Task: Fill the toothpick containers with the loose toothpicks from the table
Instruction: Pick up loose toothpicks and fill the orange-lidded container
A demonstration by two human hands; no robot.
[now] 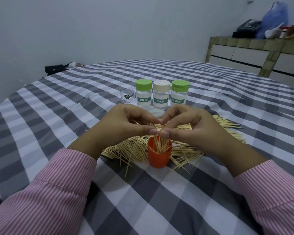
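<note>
Where the 2 hands meet above the orange container (pixel 159 155), each grip is clamped on the same small bundle of toothpicks (pixel 157 133): the left hand (pixel 124 126) pinches it between thumb and forefinger from 9 o'clock, the right hand (pixel 190 128) from 3 o'clock, thumb tips nearly touching. The bundle points down into the open mouth of the orange container, which stands upright on the counter (pixel 159 192) and already holds a number of toothpicks leaning inside it. Around that container, from 9 o'clock through 12 to 3 o'clock, the loose toothpicks (pixel 136 150) lie spread flat in a wide pile on the grey and white checked cloth; a few strays point toward 6 o'clock. Both wrists come in from pink striped sleeves (pixel 58 184).

Farther out at 12 o'clock, 3 labelled toothpick jars stand upright in a row, just beside one another: a green-lidded jar (pixel 143 92), a cream-lidded jar (pixel 161 94) and a second green-lidded jar (pixel 180 93). At 11 o'clock of the hands, just left of the row, sits a small clear container (pixel 127 96). A white lid (pixel 157 113) lies on the cloth between the jars and the hands, partly hidden by the fingers.
</note>
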